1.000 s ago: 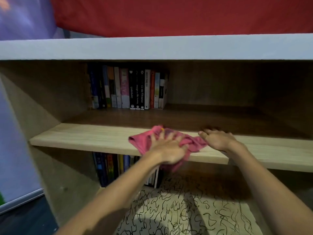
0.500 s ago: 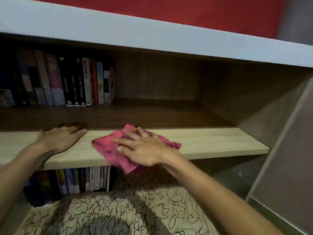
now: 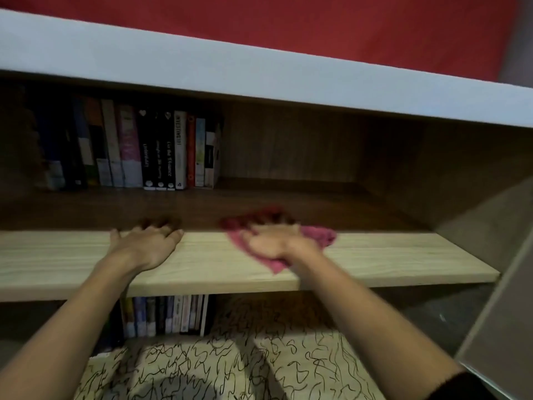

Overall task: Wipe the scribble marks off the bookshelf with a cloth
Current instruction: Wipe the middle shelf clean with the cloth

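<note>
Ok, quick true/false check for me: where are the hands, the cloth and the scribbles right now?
1. The right hand lies flat on the pink cloth on the middle shelf. True.
2. The left hand holds a second cloth. False: it rests flat on the bare board and holds nothing.
3. Black scribble marks cover the lower shelf. True.
4. Scribbles surround the cloth. False: no marks show on the lit front of the middle shelf.
5. The row of books stands at the middle shelf's right end. False: it stands at the back left.
</note>
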